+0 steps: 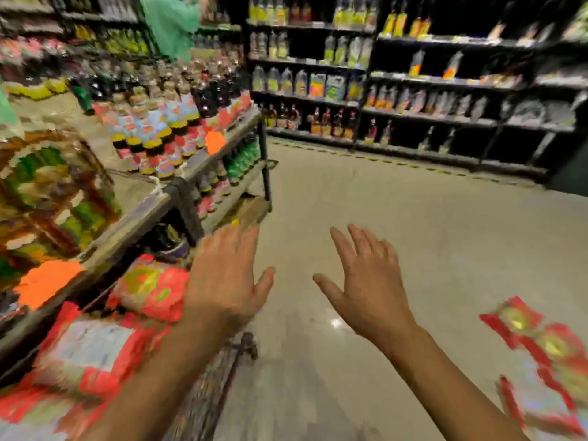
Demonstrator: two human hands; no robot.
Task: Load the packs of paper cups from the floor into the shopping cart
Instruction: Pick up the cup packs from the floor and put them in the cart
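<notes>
Head view shows both hands spread and holding nothing — left hand (226,278), right hand (369,281) — with a pack of cups (547,370) at lower right on the floor (397,202), nearer the right hand.

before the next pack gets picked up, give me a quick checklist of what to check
1. Left hand free: ok, open, holding nothing.
2. Right hand free: ok, open, fingers spread.
3. Pack on the floor within sight: ok, at lower right, blurred.
4. Room in the cart: cannot tell, packs in the cart already fill what shows.
5. Floor between hands and pack clear: ok.
6. Other person out of the way: ok, far back by the shelves.
</notes>
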